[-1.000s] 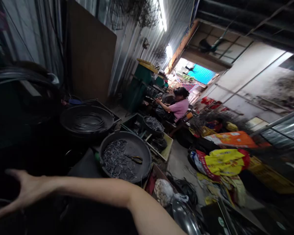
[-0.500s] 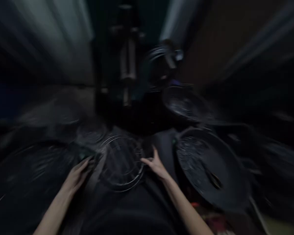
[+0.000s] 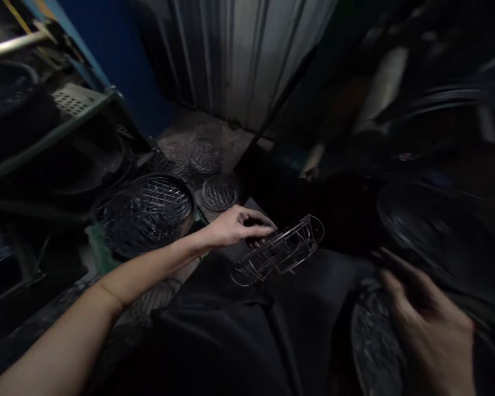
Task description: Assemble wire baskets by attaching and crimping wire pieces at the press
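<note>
My left hand pinches the edge of a round wire grille between thumb and fingers. The grille is tilted, almost edge-on, above the dark apron over my lap. Off to the right, my right hand is slightly blurred, thumb and fingers apart, with nothing seen between them. Just beside it is a round pan of small shiny pieces, too blurred to name; the hand and forearm hide part of that pan.
A round black tub of wire grilles stands left, on something green. More wire grilles lie on the floor near a corrugated metal wall. A green-edged shelf holds a white perforated basket. Another dark pan is at right.
The view has swung left. The grille, earlier lying face-up between both hands, is now tilted up in my left hand. My right hand has moved away from it to the right.
</note>
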Demonstrator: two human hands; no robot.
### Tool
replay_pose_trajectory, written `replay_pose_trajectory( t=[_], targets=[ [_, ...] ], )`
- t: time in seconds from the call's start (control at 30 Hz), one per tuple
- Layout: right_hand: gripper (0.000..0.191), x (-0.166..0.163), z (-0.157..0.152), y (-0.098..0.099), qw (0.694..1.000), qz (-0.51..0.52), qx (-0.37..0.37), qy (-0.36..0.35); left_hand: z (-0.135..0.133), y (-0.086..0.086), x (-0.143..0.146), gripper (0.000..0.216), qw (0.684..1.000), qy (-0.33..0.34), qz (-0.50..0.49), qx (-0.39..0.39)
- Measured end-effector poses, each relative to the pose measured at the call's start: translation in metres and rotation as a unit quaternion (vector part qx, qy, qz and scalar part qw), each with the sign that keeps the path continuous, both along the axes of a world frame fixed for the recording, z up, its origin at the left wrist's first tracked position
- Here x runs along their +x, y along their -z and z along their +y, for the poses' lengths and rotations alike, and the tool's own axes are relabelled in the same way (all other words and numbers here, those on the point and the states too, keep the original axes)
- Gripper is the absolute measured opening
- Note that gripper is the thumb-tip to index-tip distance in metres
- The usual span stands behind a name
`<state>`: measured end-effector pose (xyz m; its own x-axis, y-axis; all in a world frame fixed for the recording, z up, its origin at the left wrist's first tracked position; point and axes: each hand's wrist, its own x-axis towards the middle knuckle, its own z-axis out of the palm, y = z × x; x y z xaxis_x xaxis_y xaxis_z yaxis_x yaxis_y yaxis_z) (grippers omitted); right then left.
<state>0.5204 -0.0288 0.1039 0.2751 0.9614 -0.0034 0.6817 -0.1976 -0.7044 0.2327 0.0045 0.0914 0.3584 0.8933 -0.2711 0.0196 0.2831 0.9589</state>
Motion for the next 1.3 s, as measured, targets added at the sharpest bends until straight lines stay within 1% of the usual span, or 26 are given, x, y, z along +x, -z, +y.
replay_pose_trajectory(
  t=[0.03,0.07,0.1,0.13,0.17,0.2,0.23,0.27,0.33,0.4,0.43,0.47,0.53,0.6,0.63,0.73,0.8,0.93,1.07,1.17,1.3],
  targets=[
    [0.031,-0.004,0.002,-0.021,0.996,-0.029,0.056,-0.057,0.006,-0.011,0.012,0.027,0.996,0.057,0.038,0.057],
    [0.029,-0.009,0.005,-0.037,0.985,-0.049,0.100,-0.133,0.013,-0.020,0.024,0.024,0.985,0.110,0.070,0.113],
    [0.032,-0.015,0.010,-0.048,0.971,-0.050,0.102,-0.209,0.018,-0.028,0.036,0.021,0.970,0.152,0.096,0.166],
    [0.037,-0.019,0.016,-0.054,0.958,-0.042,0.070,-0.274,0.023,-0.034,0.047,0.020,0.954,0.180,0.116,0.209],
    [0.044,-0.022,0.022,-0.056,0.945,-0.021,0.022,-0.327,0.026,-0.038,0.055,0.021,0.943,0.194,0.131,0.238],
    [0.052,-0.024,0.026,-0.053,0.933,0.010,-0.029,-0.360,0.028,-0.040,0.062,0.023,0.936,0.195,0.145,0.254],
    [0.056,-0.025,0.030,-0.048,0.922,0.045,-0.070,-0.377,0.028,-0.040,0.066,0.026,0.934,0.188,0.159,0.258],
    [0.058,-0.027,0.031,-0.040,0.915,0.079,-0.094,-0.384,0.027,-0.037,0.068,0.028,0.934,0.180,0.173,0.255],
    [0.053,-0.030,0.029,-0.024,0.911,0.125,-0.103,-0.378,0.019,-0.024,0.065,0.028,0.931,0.173,0.187,0.259],
    [0.045,-0.036,0.023,-0.010,0.913,0.128,-0.093,-0.376,0.006,-0.008,0.058,0.021,0.919,0.148,0.201,0.305],
    [0.043,-0.039,0.019,-0.006,0.916,0.115,-0.086,-0.376,-0.001,0.000,0.053,0.019,0.905,0.121,0.216,0.345],
    [0.042,-0.042,0.016,-0.003,0.918,0.098,-0.079,-0.376,-0.009,0.008,0.049,0.019,0.884,0.086,0.239,0.391],
    [0.043,-0.049,0.012,-0.003,0.921,0.063,-0.073,-0.378,-0.024,0.017,0.042,0.021,0.829,0.023,0.293,0.476],
    [0.039,-0.053,0.011,-0.006,0.918,0.036,-0.079,-0.386,-0.035,0.021,0.037,0.021,0.783,0.011,0.323,0.531],
    [0.034,-0.055,0.012,-0.008,0.918,0.020,-0.082,-0.387,-0.040,0.020,0.035,0.021,0.770,0.016,0.327,0.548],
    [0.019,-0.057,0.013,-0.012,0.924,-0.044,-0.096,-0.368,-0.049,0.019,0.034,0.024,0.753,0.014,0.316,0.577],
    [0.018,-0.058,0.013,-0.012,0.927,-0.080,-0.104,-0.352,-0.052,0.021,0.034,0.024,0.740,0.011,0.309,0.597],
    [0.020,-0.063,0.006,-0.009,0.924,-0.113,-0.125,-0.342,-0.055,0.026,0.033,0.017,0.709,0.052,0.304,0.634],
    [0.024,-0.065,-0.003,-0.005,0.932,-0.085,-0.143,-0.321,-0.059,0.024,0.034,0.019,0.711,0.087,0.318,0.621],
    [0.024,-0.065,-0.007,0.001,0.944,-0.054,-0.143,-0.292,-0.062,0.023,0.038,0.017,0.705,0.054,0.311,0.635],
    [0.022,-0.065,-0.009,0.005,0.957,0.006,-0.118,-0.267,-0.066,0.027,0.044,0.021,0.689,0.020,0.306,0.656]
  ],
)
